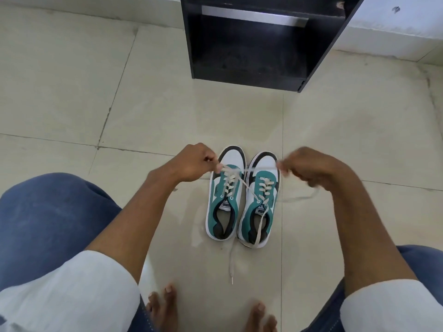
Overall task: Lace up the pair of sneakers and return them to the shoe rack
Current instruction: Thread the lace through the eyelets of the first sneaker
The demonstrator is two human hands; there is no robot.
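1. I find the right hand motion-blurred; it pinches a lace, its loose end smeared.
2. The left hand pinches the other end.
3. The teal-and-white sneakers stand side by side on the floor tiles, before the black shoe rack, whose top is cut off.

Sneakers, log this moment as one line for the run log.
step: lacing | left hand: pinching lace | right hand: pinching lace | sneakers: side by side on floor | shoe rack: no shoes visible
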